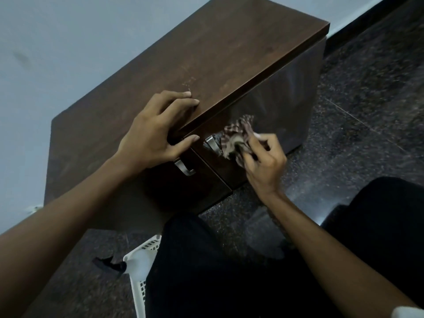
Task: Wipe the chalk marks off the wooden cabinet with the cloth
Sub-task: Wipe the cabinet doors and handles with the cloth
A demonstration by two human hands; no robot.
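A low dark wooden cabinet [206, 53] stands against the wall. My right hand [263, 161] is shut on a crumpled checked cloth [236, 136] and presses it against the right door's front, beside a metal handle [212, 144]. My left hand [156, 129] rests on the cabinet's top front edge, fingers spread on the top and thumb over the front. Faint pale chalk marks [189, 84] show on the top just beyond my left fingers. The cloth and right hand are blurred.
A second metal handle [184, 168] sits on the left door below my left hand. A white plastic basket [142, 267] lies on the dark speckled floor [367, 111] by my dark-trousered legs. A pale wall [68, 42] runs behind the cabinet.
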